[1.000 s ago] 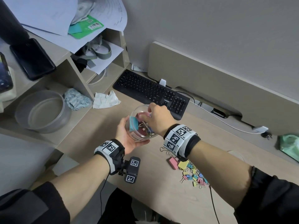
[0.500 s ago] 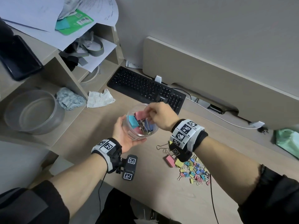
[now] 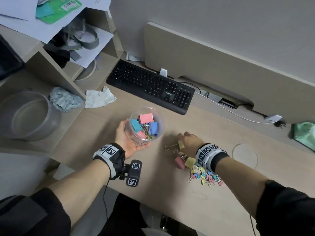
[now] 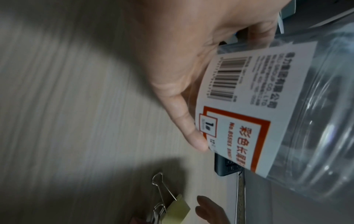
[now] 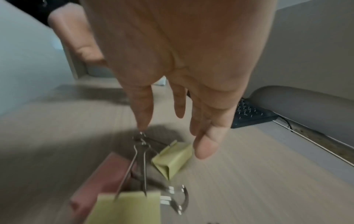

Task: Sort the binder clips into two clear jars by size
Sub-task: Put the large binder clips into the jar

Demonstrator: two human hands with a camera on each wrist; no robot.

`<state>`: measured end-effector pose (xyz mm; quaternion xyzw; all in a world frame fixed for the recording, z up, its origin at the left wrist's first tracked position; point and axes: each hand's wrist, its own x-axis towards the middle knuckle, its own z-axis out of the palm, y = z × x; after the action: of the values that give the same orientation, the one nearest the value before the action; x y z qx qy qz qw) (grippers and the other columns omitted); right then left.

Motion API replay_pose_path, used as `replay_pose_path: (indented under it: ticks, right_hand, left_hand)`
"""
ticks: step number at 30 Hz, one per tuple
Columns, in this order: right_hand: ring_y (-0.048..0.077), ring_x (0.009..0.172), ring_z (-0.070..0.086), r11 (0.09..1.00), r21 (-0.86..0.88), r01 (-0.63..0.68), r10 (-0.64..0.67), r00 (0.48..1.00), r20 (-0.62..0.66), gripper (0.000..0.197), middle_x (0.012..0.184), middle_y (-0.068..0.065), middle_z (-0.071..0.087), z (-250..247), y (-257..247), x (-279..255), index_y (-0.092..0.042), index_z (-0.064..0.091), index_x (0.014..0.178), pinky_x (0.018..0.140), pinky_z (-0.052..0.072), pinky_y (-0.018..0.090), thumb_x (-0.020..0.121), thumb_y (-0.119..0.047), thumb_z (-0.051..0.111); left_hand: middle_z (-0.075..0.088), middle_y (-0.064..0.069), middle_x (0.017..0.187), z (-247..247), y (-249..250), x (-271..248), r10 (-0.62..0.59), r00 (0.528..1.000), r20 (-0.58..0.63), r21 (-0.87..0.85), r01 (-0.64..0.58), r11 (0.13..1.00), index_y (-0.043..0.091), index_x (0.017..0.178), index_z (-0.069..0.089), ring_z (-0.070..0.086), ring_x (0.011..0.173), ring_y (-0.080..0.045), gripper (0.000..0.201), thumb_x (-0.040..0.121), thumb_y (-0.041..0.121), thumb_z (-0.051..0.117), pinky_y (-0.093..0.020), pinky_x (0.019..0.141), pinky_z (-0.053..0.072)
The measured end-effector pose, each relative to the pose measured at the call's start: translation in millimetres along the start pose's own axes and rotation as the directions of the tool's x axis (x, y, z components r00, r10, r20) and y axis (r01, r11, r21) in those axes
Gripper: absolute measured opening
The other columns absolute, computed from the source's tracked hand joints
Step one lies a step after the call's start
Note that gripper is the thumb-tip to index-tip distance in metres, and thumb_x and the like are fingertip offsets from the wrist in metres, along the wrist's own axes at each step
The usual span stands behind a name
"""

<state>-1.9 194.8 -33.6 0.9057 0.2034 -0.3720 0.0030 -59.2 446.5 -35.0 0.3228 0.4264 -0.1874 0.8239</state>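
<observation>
The wire handles of the large binder clips (image 3: 185, 160) at lower centre look tangled, so I may lift several together. My right hand (image 3: 190, 141) hovers over them, fingers relaxed, holding nothing. My left hand (image 3: 127, 142) grasps the tilted clear jar (image 3: 146, 124) at centre.

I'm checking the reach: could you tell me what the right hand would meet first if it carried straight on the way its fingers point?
Probably the large yellow binder clip just below the right hand, though blur hides the gap.

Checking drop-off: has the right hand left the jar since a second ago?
Yes. The right hand moved from the jar mouth, away from the keyboard, toward the loose clips.
</observation>
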Motion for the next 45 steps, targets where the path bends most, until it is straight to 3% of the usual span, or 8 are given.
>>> replay_pose_path:
  ticks: [7,16,25,30,32,35,40,45]
  right_hand:
    - [0.034,0.114,0.052,0.989,-0.146,0.037,-0.036,0.999,0.012,0.073,0.14,0.009,0.035,41,11,7,-0.023,0.024,0.145,0.087,0.052,0.044,0.086,-0.048,0.058]
    - [0.037,0.097,0.059,0.998,-0.062,0.029,-0.035,0.995,-0.097,0.054,0.125,0.015,0.039,51,7,20,-0.012,0.043,0.128,0.081,0.049,0.04,0.085,-0.041,0.058]
    - [0.037,0.096,0.061,0.962,0.232,-0.144,0.169,0.982,-0.091,0.043,0.113,0.011,0.044,29,17,15,-0.018,0.052,0.127,0.082,0.048,0.037,0.085,-0.019,0.06]
    - [0.033,0.093,0.061,0.888,0.434,-0.151,0.253,0.949,-0.187,0.033,0.11,0.014,0.058,-12,28,6,-0.014,0.062,0.118,0.079,0.047,0.031,0.086,-0.013,0.062]
    - [0.025,0.069,0.063,0.822,0.555,-0.131,0.285,0.937,-0.201,0.024,0.086,0.01,0.064,-28,29,0,-0.011,0.065,0.11,0.06,0.05,0.027,0.086,-0.008,0.061]
    - [0.012,0.038,0.052,0.724,0.688,-0.058,0.286,0.932,-0.222,0.015,0.061,0.005,0.058,-49,26,-15,-0.011,0.062,0.102,0.035,0.04,0.02,0.089,-0.004,0.059]
    - [0.019,0.046,0.052,0.656,0.748,0.104,0.256,0.901,-0.35,0.014,0.068,0.01,0.06,-74,14,-35,-0.01,0.059,0.104,0.039,0.042,0.026,0.091,-0.007,0.055]
    - [0.016,0.044,0.05,0.534,0.817,0.217,0.168,0.92,-0.354,0.01,0.07,0.008,0.058,-87,-11,-49,-0.001,0.056,0.102,0.036,0.038,0.026,0.093,0.0,0.051]
  left_hand:
    - [0.07,-0.021,0.125,1,-17,3,-0.025,1.0,-0.009,0.015,0.025,1.0,0.02,0.129,0.067,0.064,0.118,-0.041,0.066,0.092,0.067,0.039,-0.056,0.093,0.054]
    - [0.069,-0.021,0.126,-3,-22,4,-0.02,0.999,-0.037,0.028,0.021,0.999,0.021,0.13,0.067,0.064,0.118,-0.041,0.065,0.093,0.066,0.039,-0.058,0.096,0.052]
    - [0.07,-0.02,0.126,-2,-22,5,-0.024,0.999,-0.04,0.049,0.026,0.998,0.021,0.13,0.067,0.065,0.117,-0.041,0.064,0.091,0.066,0.042,-0.059,0.095,0.053]
    - [0.068,-0.021,0.127,4,-20,2,-0.003,0.999,-0.034,0.062,0.005,0.998,0.021,0.127,0.067,0.065,0.114,-0.041,0.061,0.092,0.065,0.042,-0.055,0.089,0.055]
    - [0.067,-0.022,0.127,7,-19,0,0.003,1.0,-0.025,0.062,-0.002,0.998,0.02,0.127,0.066,0.065,0.114,-0.042,0.062,0.092,0.065,0.041,-0.055,0.09,0.055]
    - [0.067,-0.022,0.126,13,-18,-4,0.012,1.0,-0.006,0.055,-0.011,0.998,0.02,0.127,0.066,0.065,0.114,-0.042,0.061,0.093,0.064,0.04,-0.056,0.091,0.055]
    - [0.068,-0.022,0.124,21,-18,-11,0.022,1.0,-0.002,0.047,-0.022,0.999,0.019,0.127,0.065,0.067,0.111,-0.042,0.061,0.093,0.064,0.04,-0.056,0.091,0.055]
    - [0.066,-0.023,0.127,23,-20,-16,0.032,0.999,0.006,0.034,-0.032,0.999,0.02,0.13,0.063,0.066,0.112,-0.043,0.061,0.094,0.064,0.039,-0.057,0.092,0.055]
